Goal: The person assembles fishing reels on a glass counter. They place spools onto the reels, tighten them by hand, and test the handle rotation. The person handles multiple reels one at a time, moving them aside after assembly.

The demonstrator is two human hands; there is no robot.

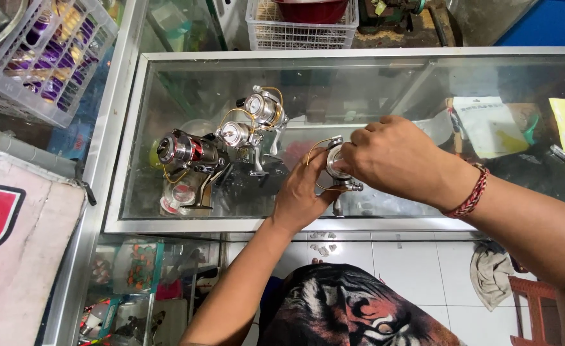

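Observation:
A silver fishing reel (pixel 335 165) with a thin gold bail wire stands on the glass counter top (pixel 385 77). My left hand (pixel 302 195) grips it from below and behind. My right hand (pixel 391 157), with a red braided bracelet on the wrist, covers its right side, fingers at the spool. Three more reels stand to the left: a dark red-and-chrome reel (pixel 186 152), a silver reel (pixel 236 136) beside it, and another silver reel (pixel 264 109) behind.
A white plastic basket (pixel 39 57) of purple and yellow packets sits at top left. A white wire basket (pixel 302 29) holding a red bowl is at the back. Papers (pixel 487 125) and a pen (pixel 564 156) lie on the right. A cloth (pixel 491 272) lies on the tiled floor.

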